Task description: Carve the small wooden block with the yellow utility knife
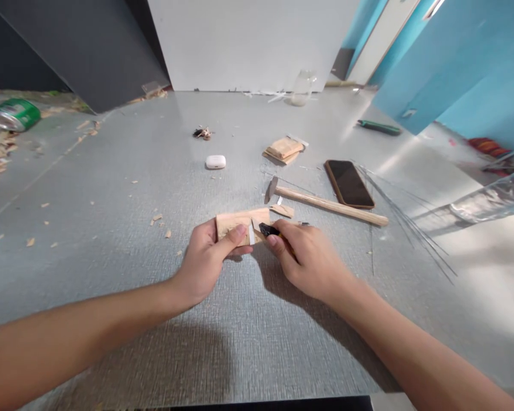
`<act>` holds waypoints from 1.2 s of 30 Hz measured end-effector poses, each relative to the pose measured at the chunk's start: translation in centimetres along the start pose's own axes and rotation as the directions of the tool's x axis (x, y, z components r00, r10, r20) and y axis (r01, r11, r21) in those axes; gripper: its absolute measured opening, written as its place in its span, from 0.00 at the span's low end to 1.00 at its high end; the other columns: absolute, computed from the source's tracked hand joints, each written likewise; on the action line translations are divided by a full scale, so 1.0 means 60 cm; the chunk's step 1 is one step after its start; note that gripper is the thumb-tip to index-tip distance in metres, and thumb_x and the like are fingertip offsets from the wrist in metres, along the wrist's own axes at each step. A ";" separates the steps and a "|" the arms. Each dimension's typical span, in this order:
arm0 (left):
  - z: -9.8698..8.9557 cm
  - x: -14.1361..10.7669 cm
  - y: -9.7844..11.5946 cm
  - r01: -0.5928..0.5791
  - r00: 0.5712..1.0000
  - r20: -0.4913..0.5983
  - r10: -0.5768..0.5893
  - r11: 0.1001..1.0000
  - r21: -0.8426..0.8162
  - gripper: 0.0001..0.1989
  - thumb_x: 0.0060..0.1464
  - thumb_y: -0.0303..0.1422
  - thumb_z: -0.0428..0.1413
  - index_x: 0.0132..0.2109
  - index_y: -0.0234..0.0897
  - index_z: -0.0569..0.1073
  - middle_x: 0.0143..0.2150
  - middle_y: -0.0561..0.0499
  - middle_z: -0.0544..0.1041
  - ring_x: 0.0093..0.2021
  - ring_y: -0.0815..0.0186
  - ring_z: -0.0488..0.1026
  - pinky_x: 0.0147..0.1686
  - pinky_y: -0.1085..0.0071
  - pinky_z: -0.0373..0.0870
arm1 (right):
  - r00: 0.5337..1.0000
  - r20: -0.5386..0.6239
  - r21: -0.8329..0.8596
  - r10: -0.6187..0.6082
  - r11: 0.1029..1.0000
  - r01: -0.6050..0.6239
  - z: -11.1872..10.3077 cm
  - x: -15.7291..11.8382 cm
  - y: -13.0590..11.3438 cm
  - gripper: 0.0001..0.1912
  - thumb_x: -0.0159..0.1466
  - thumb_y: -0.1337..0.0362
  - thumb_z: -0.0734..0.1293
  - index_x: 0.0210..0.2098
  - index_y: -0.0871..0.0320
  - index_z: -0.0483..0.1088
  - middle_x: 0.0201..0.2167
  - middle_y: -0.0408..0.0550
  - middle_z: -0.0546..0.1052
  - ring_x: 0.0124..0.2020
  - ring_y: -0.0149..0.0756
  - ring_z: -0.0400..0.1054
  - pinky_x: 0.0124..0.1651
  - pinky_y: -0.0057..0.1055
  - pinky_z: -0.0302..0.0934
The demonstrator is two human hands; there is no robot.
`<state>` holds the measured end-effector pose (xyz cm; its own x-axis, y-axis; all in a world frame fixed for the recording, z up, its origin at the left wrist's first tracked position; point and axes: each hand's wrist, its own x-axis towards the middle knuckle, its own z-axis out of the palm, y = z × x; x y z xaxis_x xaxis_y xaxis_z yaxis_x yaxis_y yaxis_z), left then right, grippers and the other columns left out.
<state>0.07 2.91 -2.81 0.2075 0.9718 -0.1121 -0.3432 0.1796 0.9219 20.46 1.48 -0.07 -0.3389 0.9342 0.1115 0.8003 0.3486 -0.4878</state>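
A small rectangular wooden block (233, 221) is held at its left end by my left hand (205, 257), with the thumb on top and the fingers underneath. A white strip (252, 233) lies across its face. My right hand (306, 254) is closed round a black utility knife (268, 229), whose blade reaches over the right part of the block beside the strip. Just beyond the block's right end are a loose wood piece (282, 210) and the head of a hammer (325, 202).
Beyond the hands, the grey table (124, 240) carries a white case (215, 162), stacked wood pieces (284, 148), a phone (350, 184), thin wires (411, 228), a green cutter (379, 127) and a glass jar (302, 88). A green can (15, 115) and wood shavings lie at left.
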 end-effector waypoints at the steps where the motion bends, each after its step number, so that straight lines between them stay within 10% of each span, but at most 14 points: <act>1: 0.001 0.001 0.000 0.005 1.000 -0.009 -0.005 1.000 0.005 0.16 0.58 0.44 0.73 0.47 0.39 0.87 0.48 0.47 0.87 0.45 0.65 0.84 0.41 0.76 0.86 | 1.000 -0.004 -0.035 0.022 0.999 -0.022 0.002 0.002 -0.003 0.14 0.77 0.58 0.57 0.34 0.53 0.59 0.25 0.46 0.69 0.25 0.37 0.58 0.34 0.37 0.42; 7: 0.003 -0.015 0.006 0.003 1.000 -0.019 -0.003 0.999 0.037 0.16 0.59 0.44 0.72 0.49 0.40 0.87 0.48 0.47 0.87 0.44 0.66 0.84 0.41 0.77 0.85 | 0.978 -0.150 -0.208 0.147 0.962 -0.176 -0.008 0.023 0.019 0.14 0.76 0.58 0.56 0.40 0.57 0.68 0.29 0.52 0.75 0.24 0.38 0.55 0.32 0.37 0.38; 9: 0.002 -0.023 0.007 0.019 0.995 0.093 -0.028 0.996 0.091 0.14 0.61 0.43 0.71 0.49 0.39 0.87 0.48 0.46 0.87 0.44 0.66 0.85 0.42 0.77 0.85 | 0.905 -0.323 -0.192 0.276 0.917 -0.349 -0.022 0.028 0.044 0.14 0.74 0.59 0.56 0.36 0.57 0.68 0.25 0.52 0.72 0.24 0.38 0.54 0.32 0.37 0.38; 12: 0.002 -0.019 0.005 -0.014 0.998 0.061 0.010 0.998 0.060 0.14 0.59 0.42 0.73 0.46 0.39 0.87 0.45 0.47 0.88 0.40 0.68 0.84 0.39 0.78 0.84 | 0.873 -0.443 -0.133 0.205 0.948 -0.290 -0.033 0.028 0.059 0.13 0.74 0.58 0.57 0.36 0.55 0.66 0.25 0.51 0.71 0.25 0.40 0.58 0.33 0.37 0.41; 18: 0.002 0.008 0.000 -0.049 0.997 -0.068 0.045 0.997 -0.067 0.16 0.55 0.38 0.75 0.50 0.43 0.86 0.49 0.50 0.87 0.48 0.65 0.85 0.46 0.73 0.85 | 0.967 -0.255 0.047 -0.007 0.999 0.020 -0.003 0.013 0.005 0.12 0.77 0.57 0.57 0.37 0.53 0.62 0.23 0.45 0.69 0.24 0.38 0.59 0.32 0.36 0.46; 36: 0.008 -0.031 0.012 -0.295 0.955 0.098 0.278 0.919 0.263 0.19 0.70 0.40 0.62 0.64 0.43 0.82 0.61 0.45 0.84 0.63 0.55 0.80 0.66 0.60 0.76 | 0.980 -0.187 0.178 -0.071 0.978 0.105 0.019 -0.008 -0.041 0.09 0.77 0.59 0.58 0.39 0.52 0.60 0.22 0.40 0.67 0.22 0.36 0.61 0.30 0.35 0.47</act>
<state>-0.14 1.14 -1.74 0.1924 0.9636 0.1858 -0.1352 -0.1615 0.9776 18.12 0.09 0.10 -0.2968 0.9048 0.3055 0.6597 0.4255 -0.6194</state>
